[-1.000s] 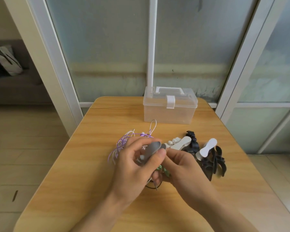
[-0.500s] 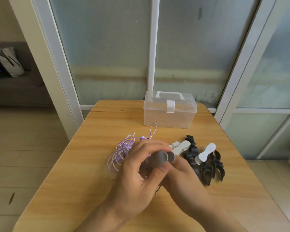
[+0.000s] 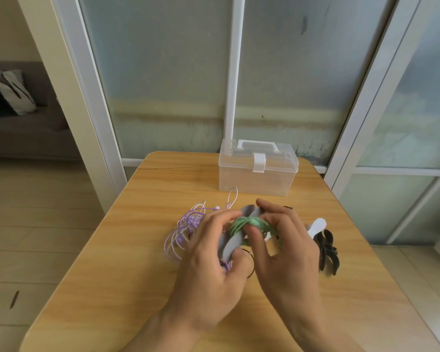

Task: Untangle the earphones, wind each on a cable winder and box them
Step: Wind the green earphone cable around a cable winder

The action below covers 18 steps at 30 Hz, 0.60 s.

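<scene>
A grey cable winder (image 3: 233, 243) with green earphone cable (image 3: 244, 223) wound round its middle is held above the table's centre. My left hand (image 3: 208, 265) grips the winder's lower end between thumb and fingers. My right hand (image 3: 285, 252) pinches the green coil and the winder's upper end. A tangle of purple and white earphones (image 3: 186, 228) lies on the table just left of my hands. A dark cable loop (image 3: 250, 265) shows under my hands. The clear plastic box (image 3: 257, 171) stands shut at the table's far edge.
Spare winders lie to the right of my hands: a white one (image 3: 316, 227) and several black ones (image 3: 327, 250). The wooden table (image 3: 127, 262) has its edges close on the left and right. Frosted glass panels stand behind it.
The winder has turned so its green coil now faces me. My right hand has come up over the coil, and both hands have shifted slightly away from me.
</scene>
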Tool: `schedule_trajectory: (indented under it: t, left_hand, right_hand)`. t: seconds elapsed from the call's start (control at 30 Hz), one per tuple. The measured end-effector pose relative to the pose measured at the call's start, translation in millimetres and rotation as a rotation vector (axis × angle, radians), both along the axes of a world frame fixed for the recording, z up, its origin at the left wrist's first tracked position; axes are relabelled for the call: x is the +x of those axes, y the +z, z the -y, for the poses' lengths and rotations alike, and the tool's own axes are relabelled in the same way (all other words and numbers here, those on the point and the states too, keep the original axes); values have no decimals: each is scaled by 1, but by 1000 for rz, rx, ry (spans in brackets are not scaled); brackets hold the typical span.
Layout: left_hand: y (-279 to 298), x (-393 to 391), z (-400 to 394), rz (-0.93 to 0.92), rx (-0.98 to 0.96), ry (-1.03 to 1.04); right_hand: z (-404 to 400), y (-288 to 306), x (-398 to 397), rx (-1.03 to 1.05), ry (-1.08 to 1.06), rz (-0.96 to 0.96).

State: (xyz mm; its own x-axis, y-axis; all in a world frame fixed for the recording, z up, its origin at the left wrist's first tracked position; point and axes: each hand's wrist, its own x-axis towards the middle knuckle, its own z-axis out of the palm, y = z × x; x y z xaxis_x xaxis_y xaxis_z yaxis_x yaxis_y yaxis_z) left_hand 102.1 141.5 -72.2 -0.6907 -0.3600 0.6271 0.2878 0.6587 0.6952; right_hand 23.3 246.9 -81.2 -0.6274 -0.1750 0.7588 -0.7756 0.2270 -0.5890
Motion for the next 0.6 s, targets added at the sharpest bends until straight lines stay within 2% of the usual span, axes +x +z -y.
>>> schedule_trajectory:
  t: [0.13, 0.27, 0.4, 0.6]
  left_hand:
    - [-9, -1, 5, 114, 142, -43]
    - [-6, -1, 5, 44, 40, 77]
    - [-10, -3, 10, 21, 33, 173]
    - [-8, 0, 10, 14, 7, 155]
  right_hand:
    - [8, -8, 7, 1, 6, -144]
    - [13, -9, 7, -6, 56, -178]
    - [15, -10, 11, -6, 107, -195]
    - [13, -7, 12, -81, 146, -116]
